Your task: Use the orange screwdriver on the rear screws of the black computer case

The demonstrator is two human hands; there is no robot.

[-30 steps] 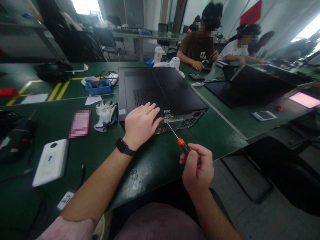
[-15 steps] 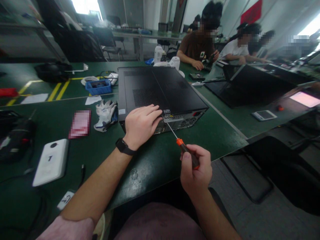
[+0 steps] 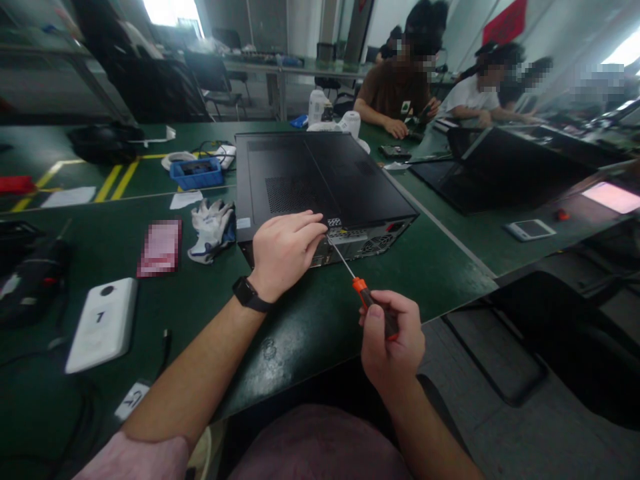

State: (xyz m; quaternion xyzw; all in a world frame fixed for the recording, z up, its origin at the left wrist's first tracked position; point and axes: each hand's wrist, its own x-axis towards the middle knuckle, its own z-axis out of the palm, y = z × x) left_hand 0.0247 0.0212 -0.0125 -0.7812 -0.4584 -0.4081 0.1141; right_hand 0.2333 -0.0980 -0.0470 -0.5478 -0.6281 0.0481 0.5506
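A black desktop computer case (image 3: 345, 177) lies on its side, its rear panel with ports and a fan grille turned towards me. My left hand (image 3: 285, 253), with a dark watch on its wrist, rests over the near top edge of the case. Its fingers lie on top and the thumb is below, at the rear panel. My right hand (image 3: 395, 333) is closed around the orange-and-dark handle of a screwdriver (image 3: 361, 287). The shaft slants up and left to the rear edge of the case, beside my left fingertips. What the tip touches is too small to tell.
Left of the case lie gloves (image 3: 210, 230), a blue bin (image 3: 197, 173), a pink packet (image 3: 161, 247), a white device marked 1 (image 3: 103, 323) and a dark power tool (image 3: 35, 280). A phone (image 3: 530, 230) and black panels (image 3: 515, 167) are at right. Co-workers sit across the table.
Both hands keep nearly the same place. My left fingers have shifted slightly right, towards the screwdriver tip, and my right fingers have moved a little on the handle.
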